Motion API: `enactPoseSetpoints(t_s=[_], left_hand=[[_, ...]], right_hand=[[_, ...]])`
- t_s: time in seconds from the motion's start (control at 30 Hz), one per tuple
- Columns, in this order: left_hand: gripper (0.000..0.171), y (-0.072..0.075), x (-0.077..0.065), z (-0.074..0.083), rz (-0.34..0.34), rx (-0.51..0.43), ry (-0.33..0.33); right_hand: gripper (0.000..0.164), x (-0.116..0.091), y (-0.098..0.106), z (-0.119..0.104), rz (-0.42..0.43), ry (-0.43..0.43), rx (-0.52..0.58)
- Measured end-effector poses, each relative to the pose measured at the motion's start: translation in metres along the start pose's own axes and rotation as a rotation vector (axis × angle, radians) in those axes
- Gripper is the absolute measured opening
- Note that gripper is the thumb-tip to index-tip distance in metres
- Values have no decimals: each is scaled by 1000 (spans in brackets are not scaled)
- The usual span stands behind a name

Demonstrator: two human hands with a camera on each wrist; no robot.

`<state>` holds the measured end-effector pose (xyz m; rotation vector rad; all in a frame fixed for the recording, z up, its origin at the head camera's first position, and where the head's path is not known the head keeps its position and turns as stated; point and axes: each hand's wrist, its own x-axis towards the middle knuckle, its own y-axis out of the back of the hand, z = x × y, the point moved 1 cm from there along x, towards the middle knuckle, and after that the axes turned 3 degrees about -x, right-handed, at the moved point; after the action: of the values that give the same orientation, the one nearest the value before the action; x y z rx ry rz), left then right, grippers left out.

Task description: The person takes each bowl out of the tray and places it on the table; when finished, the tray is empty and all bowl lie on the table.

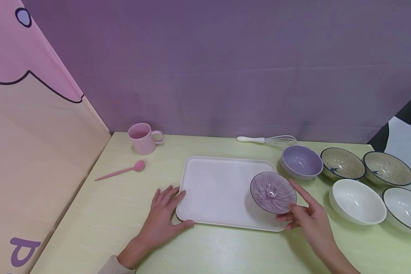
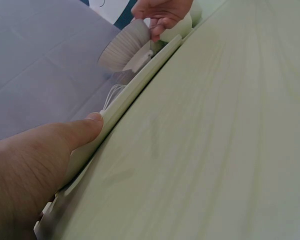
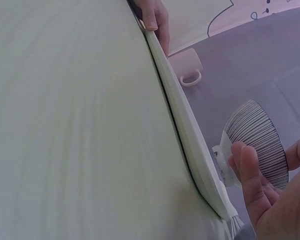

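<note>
A small bowl with thin purple stripes (image 1: 273,193) is tilted over the right part of a white rectangular tray (image 1: 219,190). My right hand (image 1: 309,219) grips the bowl by its right side, thumb near the rim and fingers beneath. From the right wrist view, the striped bowl (image 3: 257,142) appears side-on, its foot a little above the tray's edge. My left hand (image 1: 164,217) rests at the tray's near left corner with its fingers spread. In the left wrist view, the left thumb (image 2: 85,131) touches the tray's edge; the other fingers are mostly hidden there.
A pink mug (image 1: 144,140) and pink spoon (image 1: 123,171) are at the left. Behind the tray lies a white whisk (image 1: 267,140). To the right stand a lilac bowl (image 1: 302,163), a white bowl (image 1: 357,201), two speckled bowls (image 1: 343,164) and a dark-rimmed white bowl (image 1: 405,209).
</note>
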<state>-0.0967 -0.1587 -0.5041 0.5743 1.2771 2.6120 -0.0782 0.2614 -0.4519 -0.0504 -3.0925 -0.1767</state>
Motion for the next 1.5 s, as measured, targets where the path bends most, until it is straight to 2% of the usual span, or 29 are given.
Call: enactPoseSetpoints(t_s=[0.23,0.4,0.8,1.0,1.5], left_hand=[[92,0,-1,0,-7,1,9],[91,0,-1,1,-4,3,2],[91,1,-1,2,-18,-13,24],[91,2,-1,3,-10,-9,13],[91,1,-1,1,1,-4,-4]], right_hand=[[67,-9,16,6,-10,5,22],[64,-15,27,10,13,-8,24],[68,-20,48,18,66,39,53],[68,-22,54,20,90,45,53],[71,-23,62,24,133,-20,21]])
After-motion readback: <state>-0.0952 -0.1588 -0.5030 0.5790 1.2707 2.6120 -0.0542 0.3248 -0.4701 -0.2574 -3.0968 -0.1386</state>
